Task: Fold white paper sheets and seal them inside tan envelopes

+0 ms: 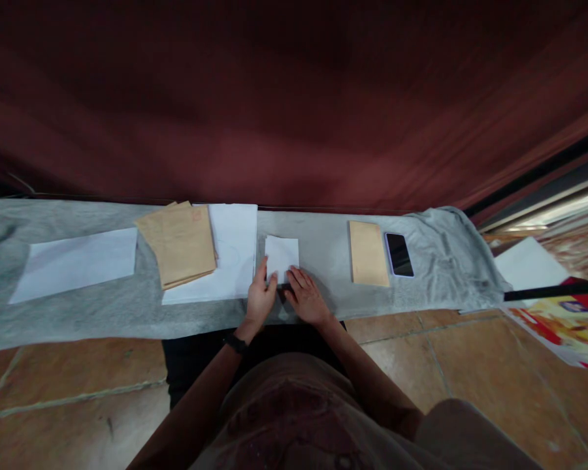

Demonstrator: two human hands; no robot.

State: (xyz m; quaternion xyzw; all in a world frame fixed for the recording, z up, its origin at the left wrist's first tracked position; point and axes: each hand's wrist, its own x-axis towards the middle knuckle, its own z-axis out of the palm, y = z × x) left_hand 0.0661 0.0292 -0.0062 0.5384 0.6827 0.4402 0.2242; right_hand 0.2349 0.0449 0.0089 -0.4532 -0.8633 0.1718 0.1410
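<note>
A small folded white paper [281, 255] lies on a grey cloth [102, 313] spread on the floor. My left hand [261, 297] rests on the paper's near left corner, fingers together and pressing down. Beside it, my right hand [306, 297] lies flat, its fingertips on the paper's near right edge. A dark band [236, 342] sits on my left wrist.
Left of my hands lie a large white sheet [235, 251], a stack of brown envelopes [180, 243] and another white sheet [76, 262]. To the right sit one brown envelope [368, 252] and a phone [399, 254]. A dark red curtain [294, 98] hangs behind; tiled floor lies nearer.
</note>
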